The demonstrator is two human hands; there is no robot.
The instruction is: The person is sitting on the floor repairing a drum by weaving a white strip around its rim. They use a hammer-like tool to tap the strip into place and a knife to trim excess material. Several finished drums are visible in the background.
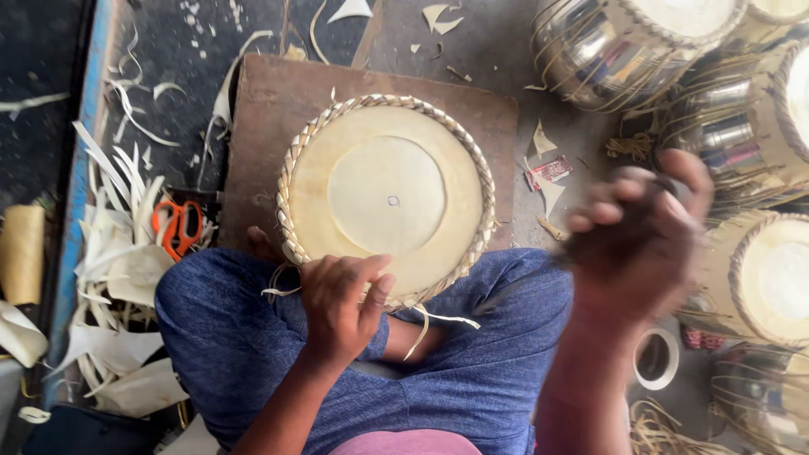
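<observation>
The left hand [341, 307] is curled with fingers together, pinching the braided rim of the drum head [388, 198] at its near edge, where loose pale strips [438, 318] trail over the blue-clad knees; the rim should be held firm there and the strip kept taut, so that the plait stays even. The right hand [636, 236], raised to the right and well apart, is motion-blurred; it appears clenched on a dark tool, though this cannot be confirmed. Beyond the left hand the head rests on a brown board [270, 109]; orange scissors [177, 226] lie to the left.
</observation>
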